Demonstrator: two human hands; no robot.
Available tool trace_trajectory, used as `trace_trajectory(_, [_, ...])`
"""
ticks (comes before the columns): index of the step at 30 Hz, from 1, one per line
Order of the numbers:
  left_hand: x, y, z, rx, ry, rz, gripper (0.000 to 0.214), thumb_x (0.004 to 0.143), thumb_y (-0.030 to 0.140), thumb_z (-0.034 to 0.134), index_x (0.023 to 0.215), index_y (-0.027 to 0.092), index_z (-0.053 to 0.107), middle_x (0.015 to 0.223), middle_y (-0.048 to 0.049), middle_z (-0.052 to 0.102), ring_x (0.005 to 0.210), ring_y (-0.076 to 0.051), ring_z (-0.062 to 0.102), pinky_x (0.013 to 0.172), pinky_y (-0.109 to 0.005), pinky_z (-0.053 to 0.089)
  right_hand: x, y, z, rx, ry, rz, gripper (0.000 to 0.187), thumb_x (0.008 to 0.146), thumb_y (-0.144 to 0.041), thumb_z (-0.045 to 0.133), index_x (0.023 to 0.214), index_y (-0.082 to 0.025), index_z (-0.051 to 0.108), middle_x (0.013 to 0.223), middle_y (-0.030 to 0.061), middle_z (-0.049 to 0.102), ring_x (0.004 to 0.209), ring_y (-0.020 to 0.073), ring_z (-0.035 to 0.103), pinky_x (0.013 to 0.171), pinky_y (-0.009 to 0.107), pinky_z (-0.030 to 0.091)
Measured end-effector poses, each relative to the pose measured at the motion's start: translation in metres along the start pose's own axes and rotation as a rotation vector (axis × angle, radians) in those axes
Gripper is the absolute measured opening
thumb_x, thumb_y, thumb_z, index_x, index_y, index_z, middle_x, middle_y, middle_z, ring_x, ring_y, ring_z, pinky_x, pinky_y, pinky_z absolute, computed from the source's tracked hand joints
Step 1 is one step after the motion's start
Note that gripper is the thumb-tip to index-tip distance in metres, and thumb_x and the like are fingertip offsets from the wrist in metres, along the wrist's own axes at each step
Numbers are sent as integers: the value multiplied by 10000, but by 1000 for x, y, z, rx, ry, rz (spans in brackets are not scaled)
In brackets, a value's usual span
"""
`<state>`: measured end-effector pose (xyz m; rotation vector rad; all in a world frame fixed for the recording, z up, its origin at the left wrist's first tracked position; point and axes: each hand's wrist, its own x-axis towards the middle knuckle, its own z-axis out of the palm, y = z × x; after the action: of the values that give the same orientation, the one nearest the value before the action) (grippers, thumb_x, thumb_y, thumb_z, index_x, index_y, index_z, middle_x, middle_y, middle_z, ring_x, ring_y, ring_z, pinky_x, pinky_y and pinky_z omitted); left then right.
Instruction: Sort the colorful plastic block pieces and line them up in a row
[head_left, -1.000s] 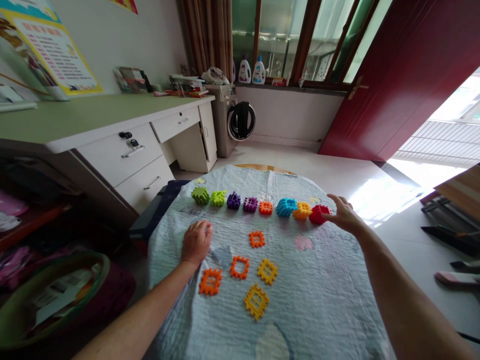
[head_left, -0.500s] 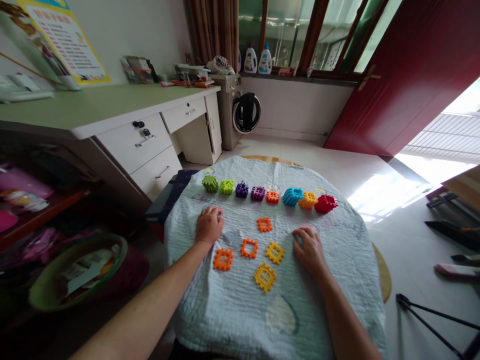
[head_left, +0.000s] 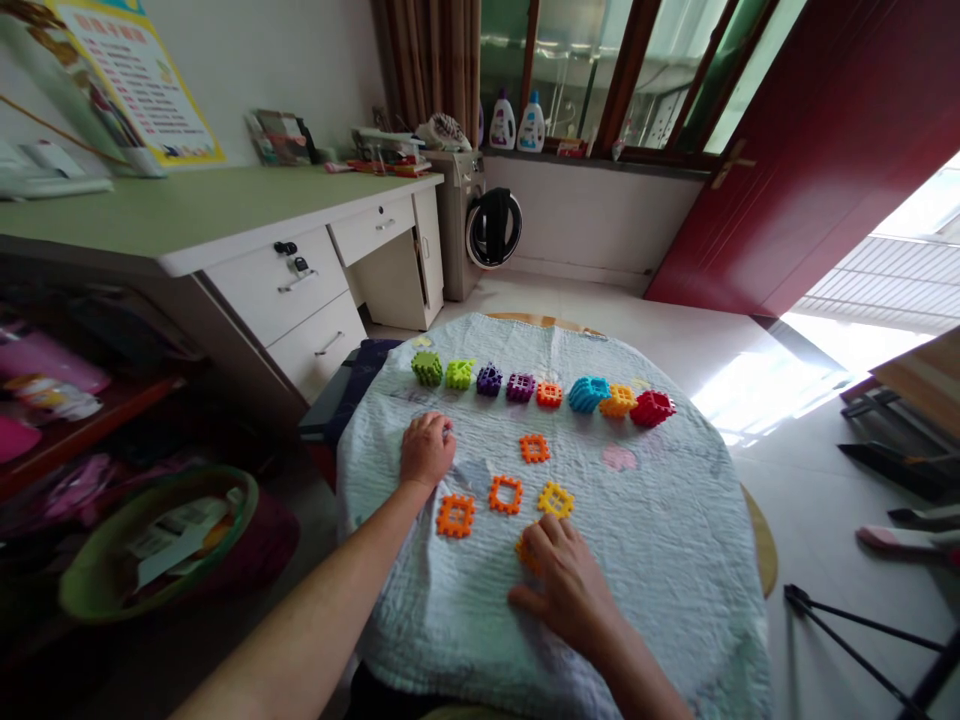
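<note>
Yellow waffle block (head_left: 526, 554) under right hand (head_left: 564, 592)

Fingers cover most of the block, near the front edge of the quilted surface (head_left: 660, 560); grasp cannot be told. Left hand (head_left: 427, 452) lies released, just beyond orange waffle block (head_left: 456, 516). Row of coloured blocks (head_left: 540, 392) lines the far edge

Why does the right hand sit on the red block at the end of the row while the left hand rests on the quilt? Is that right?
Not quite. The head view shows the right hand on the flat yellow-orange block at the front of the flat pieces, not on the red block. The left hand does rest on the quilt.
</note>
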<state>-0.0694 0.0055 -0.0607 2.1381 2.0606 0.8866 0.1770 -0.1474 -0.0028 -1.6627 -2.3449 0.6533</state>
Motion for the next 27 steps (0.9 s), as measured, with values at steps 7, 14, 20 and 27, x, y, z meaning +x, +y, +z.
trace_trajectory(7, [0,1,-1,-5,4,-2,148,773,147,533,865,212,628,1025,-87,672,1001,-273,581,919,-408,460,6,14,4,-25,146,-49,182,822,-76,508,793,-236,591,889,50,645,864,215,567,792,336,459])
trace_trajectory(14, [-1,0,0,-4,9,9,146,778,156,526,867,214,627,1016,-87,670,1006,-276,581,914,-409,464,-1,64,-16,307,303,179,244,878,-289,463,977,-234,679,742,27,676,622,179,608,601,302,479])
trace_trajectory(20, [0,0,-1,6,4,7,144,776,160,524,861,211,628,1033,-99,673,1004,-284,584,917,-421,466,-7,101,-14,87,401,225,298,792,-317,566,1043,-227,701,1042,93,659,953,257,627,871,417,500])
trace_trajectory(27, [0,1,-1,9,3,9,145,778,165,518,857,219,628,1026,-94,668,1018,-279,586,931,-414,464,-19,94,-17,58,216,213,356,693,-266,697,1045,-226,661,1032,81,622,964,263,583,882,415,483])
